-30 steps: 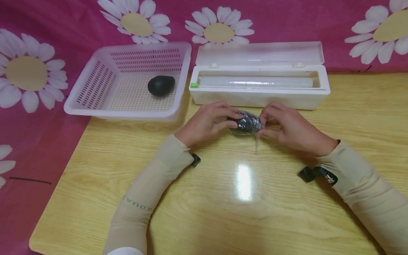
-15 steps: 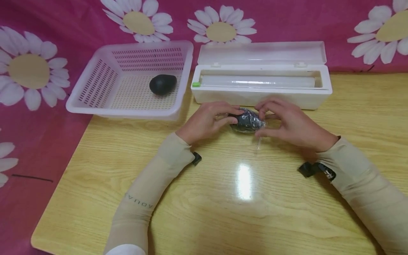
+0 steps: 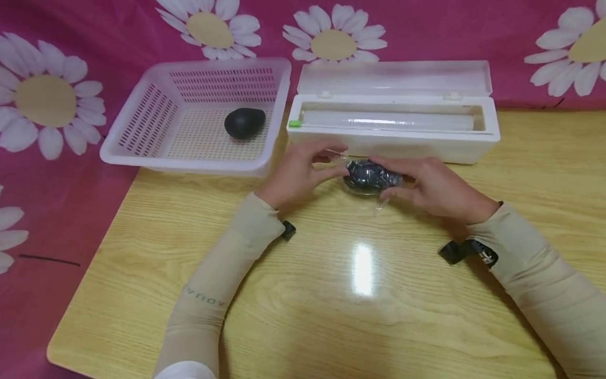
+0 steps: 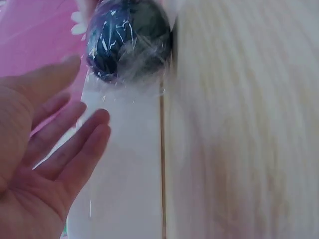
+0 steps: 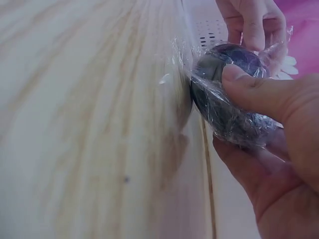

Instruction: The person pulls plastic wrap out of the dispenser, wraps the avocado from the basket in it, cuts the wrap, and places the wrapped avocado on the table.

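A dark, smooth, egg-shaped object point(image 3: 366, 177) wrapped in clear cling film sits low over the table in front of the film box. My right hand point(image 5: 279, 134) holds its right end, thumb on the near side and fingers around the far side. My left hand point(image 3: 303, 171) is at the other end, thumb and fingers parted beside a loose flap of film point(image 3: 340, 155). In the left wrist view, the palm and spread fingers of this hand point(image 4: 50, 139) show below the wrapped object point(image 4: 129, 42). Another bit of film hangs under the right thumb.
A white plastic basket point(image 3: 189, 164) stands at the back left, with an unwrapped black egg-shaped object point(image 3: 244, 123) inside. Right of it is a white box point(image 3: 393, 145), lid up, holding a roll of cling film point(image 3: 388, 120). A flowered pink cloth point(image 3: 426, 31) hangs behind.
My right hand has gone from pinching film at the right end to holding the object's body. My left hand has let go of the object and drawn slightly left, near the film flap.
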A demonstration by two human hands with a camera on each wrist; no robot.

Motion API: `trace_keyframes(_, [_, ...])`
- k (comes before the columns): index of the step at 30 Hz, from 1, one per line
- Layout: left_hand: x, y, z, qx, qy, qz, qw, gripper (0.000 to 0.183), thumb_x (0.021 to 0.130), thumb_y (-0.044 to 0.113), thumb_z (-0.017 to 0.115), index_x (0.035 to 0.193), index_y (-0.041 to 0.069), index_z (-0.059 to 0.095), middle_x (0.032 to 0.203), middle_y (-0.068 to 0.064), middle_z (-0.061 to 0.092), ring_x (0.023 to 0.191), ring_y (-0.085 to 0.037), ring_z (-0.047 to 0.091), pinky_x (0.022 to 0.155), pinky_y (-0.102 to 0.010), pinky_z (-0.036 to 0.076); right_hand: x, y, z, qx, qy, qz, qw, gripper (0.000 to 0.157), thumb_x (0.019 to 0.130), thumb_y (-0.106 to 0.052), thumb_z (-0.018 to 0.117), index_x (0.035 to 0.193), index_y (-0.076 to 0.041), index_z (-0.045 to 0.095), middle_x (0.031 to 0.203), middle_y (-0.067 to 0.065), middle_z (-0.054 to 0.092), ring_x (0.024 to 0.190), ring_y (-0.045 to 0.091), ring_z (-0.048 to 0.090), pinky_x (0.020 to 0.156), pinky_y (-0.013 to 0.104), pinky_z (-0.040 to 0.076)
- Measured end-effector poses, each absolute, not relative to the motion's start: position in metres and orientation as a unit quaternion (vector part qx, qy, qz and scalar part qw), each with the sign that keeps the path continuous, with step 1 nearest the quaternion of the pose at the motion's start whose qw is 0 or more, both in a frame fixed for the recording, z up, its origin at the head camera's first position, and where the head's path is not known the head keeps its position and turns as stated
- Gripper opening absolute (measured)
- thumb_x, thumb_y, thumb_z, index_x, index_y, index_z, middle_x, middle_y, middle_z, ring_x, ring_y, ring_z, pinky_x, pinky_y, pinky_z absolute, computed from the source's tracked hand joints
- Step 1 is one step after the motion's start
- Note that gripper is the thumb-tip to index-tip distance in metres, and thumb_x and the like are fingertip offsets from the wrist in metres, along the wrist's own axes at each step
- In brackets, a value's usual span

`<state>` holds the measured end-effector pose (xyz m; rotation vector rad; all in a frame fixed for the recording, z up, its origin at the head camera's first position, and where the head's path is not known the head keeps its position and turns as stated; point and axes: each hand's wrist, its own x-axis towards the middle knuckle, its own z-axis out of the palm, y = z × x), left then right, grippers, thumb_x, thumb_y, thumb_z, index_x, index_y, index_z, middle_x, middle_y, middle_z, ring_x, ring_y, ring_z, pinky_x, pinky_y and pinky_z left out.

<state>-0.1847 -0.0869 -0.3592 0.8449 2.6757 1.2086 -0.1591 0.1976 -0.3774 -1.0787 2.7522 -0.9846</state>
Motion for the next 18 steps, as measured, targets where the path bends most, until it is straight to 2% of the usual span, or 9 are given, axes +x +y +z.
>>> trace_keyframes(4, [-0.1874, -0.0920, -0.3565, 0.299, 0.868, 0.396, -0.021, 0.015, 0.095, 0.020, 0.076, 0.107, 0.011, 0.079, 0.108, -0.003, 0.079, 0.100, -0.014, 0.073, 0.094, -0.024, 0.057, -0.1607, 0.1997, -0.3799, -0.341, 0.881, -0.327, 0.010, 0.074, 0.087, -0.016, 0.083, 0.154, -0.017, 0.050, 0.138, 0.016, 0.069, 0.075, 0.011, 0.060, 0.065, 0.019, 0.046])
trace_keyframes(7, [-0.1881, -0.0946, -0.3562, 0.329, 0.857, 0.393, -0.045, 0.008, 0.093, 0.010, 0.075, 0.100, 0.008, 0.079, 0.101, -0.005, 0.079, 0.096, -0.016, 0.073, 0.091, -0.024, 0.058, -0.1608, 0.1995, -0.3805, -0.339, 0.882, -0.327, 0.003, 0.073, 0.087, -0.014, 0.083, 0.153, -0.014, 0.051, 0.135, 0.017, 0.070, 0.071, 0.011, 0.058, 0.062, 0.019, 0.045])
trace_keyframes(13, [-0.1874, -0.0944, -0.3592, 0.357, 0.852, 0.383, 0.002, 0.011, 0.087, 0.001, 0.069, 0.095, 0.006, 0.074, 0.096, -0.005, 0.076, 0.095, -0.017, 0.070, 0.092, -0.026, 0.057, -0.1594, 0.1972, -0.3792, -0.318, 0.888, -0.331, 0.017, 0.072, 0.088, -0.015, 0.082, 0.153, -0.014, 0.051, 0.130, 0.016, 0.072, 0.062, 0.008, 0.051, 0.055, 0.021, 0.043])
trace_keyframes(18, [-0.1849, -0.0926, -0.3576, 0.365, 0.855, 0.361, 0.068, 0.022, 0.087, 0.002, 0.068, 0.106, 0.011, 0.073, 0.100, 0.000, 0.075, 0.095, -0.012, 0.067, 0.090, -0.029, 0.057, -0.1584, 0.1954, -0.3778, -0.303, 0.893, -0.329, 0.037, 0.070, 0.090, -0.016, 0.080, 0.154, -0.017, 0.050, 0.131, 0.014, 0.072, 0.055, 0.005, 0.043, 0.051, 0.023, 0.041])
